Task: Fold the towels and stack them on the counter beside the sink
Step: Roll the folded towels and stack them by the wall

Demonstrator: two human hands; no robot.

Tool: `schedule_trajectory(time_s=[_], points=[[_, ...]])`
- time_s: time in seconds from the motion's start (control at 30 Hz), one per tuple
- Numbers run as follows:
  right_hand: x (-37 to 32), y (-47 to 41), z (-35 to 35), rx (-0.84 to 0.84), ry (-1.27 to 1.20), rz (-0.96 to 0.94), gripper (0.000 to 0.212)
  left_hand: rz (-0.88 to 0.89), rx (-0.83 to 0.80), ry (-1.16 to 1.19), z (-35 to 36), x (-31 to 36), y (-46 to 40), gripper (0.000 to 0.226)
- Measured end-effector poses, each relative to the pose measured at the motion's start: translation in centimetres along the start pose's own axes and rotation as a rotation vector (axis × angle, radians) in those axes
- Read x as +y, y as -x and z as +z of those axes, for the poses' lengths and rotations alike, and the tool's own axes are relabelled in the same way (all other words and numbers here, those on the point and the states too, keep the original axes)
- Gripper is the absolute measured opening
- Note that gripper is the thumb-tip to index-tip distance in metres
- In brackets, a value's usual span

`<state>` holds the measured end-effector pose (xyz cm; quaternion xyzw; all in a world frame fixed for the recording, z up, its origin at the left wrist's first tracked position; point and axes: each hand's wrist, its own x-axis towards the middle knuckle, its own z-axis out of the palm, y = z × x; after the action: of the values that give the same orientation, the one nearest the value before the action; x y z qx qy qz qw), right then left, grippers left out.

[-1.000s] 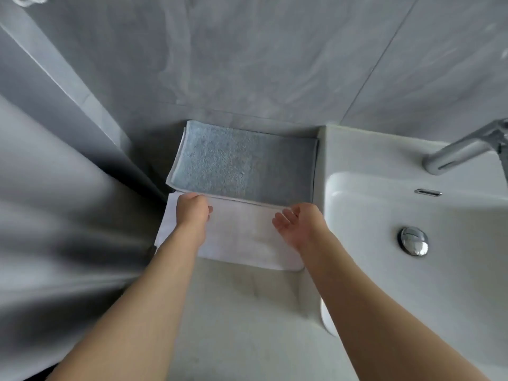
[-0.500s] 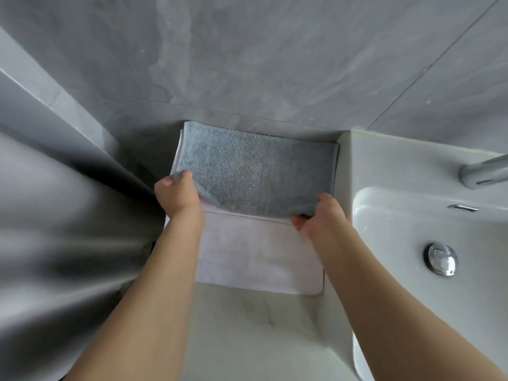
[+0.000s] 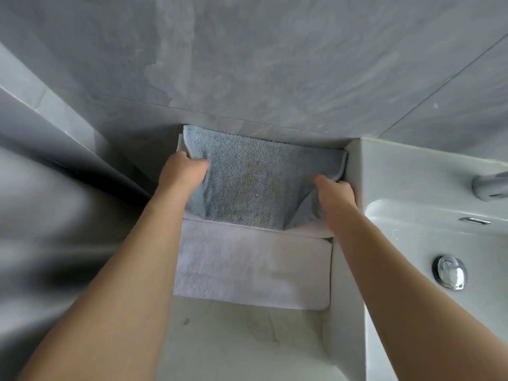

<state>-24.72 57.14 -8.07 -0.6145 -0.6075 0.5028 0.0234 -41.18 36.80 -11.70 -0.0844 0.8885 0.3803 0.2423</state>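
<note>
Two folded towels on desk, wedged between grey wall and sink; both hands on the top one.

White towel [image 3: 247, 268] lies flat on desk [image 3: 242, 347], beside sink [image 3: 428, 243]. Blue-grey towel [image 3: 255, 177] sits on its far half, against wall. Left hand [image 3: 182, 173] grips its left edge, fingers curled under; right hand [image 3: 334, 198] pinches the right edge, corner lifted.

Blue towel's [image 3: 255, 177] near edge now lifted.
</note>
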Motion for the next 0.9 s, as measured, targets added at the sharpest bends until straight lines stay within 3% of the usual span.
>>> schedule_trajectory(time_s=[0.13,0.3,0.5,0.6,0.7,0.9], points=[[0.3,-0.1,0.7,0.004,0.088,-0.117,0.033,0.013,0.015,0.247,0.9,0.4,0.8,0.025],[-0.4,1.8,-0.4,-0.123,-0.087,-0.139,0.017,-0.168,-0.449,0.709,-1.0,1.3,5.5,0.016],[0.6,6.5,-6.0,-0.331,-0.168,-0.267,0.007,-0.061,-0.751,0.843,-1.9,2.4,13.7,0.026],[2.1,8.5,-10.0,-0.405,-0.268,-0.245,0.018,-0.021,-0.81,0.863,-0.8,2.7,17.3,0.031],[4.4,9.7,-14.6,-0.436,-0.439,-0.156,0.027,0.022,-0.853,0.892,1.3,3.3,21.0,0.022],[11.2,9.4,-23.1,-0.36,-0.636,-0.024,0.053,0.021,-0.991,0.81,7.4,5.2,29.5,0.029]])
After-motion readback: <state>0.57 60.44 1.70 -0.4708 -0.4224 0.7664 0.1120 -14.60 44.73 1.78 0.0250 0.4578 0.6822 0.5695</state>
